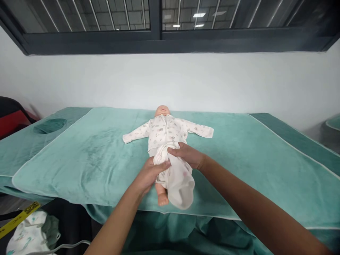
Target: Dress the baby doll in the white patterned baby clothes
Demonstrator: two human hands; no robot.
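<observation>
My left hand (pixel 152 173), nearer the bare foot (pixel 162 199) of the smooth plastic baby doll (pixel 162 110), pinches the bunched white printed-cloth garment (pixel 181 184), its long axis running along the doll toward me, while my right hand (pixel 190 154) clasps it higher, by the white patterned long-sleeved shirt (pixel 166 130).

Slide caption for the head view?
Left hand and right hand hold bunched white fabric over a pinkish doll in a white printed shirt on a plush green cover.

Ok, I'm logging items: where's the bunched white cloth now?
The head view shows the white cloth below and slightly right of centre, held by the left hand and right hand, below the shirt on the doll.
</observation>
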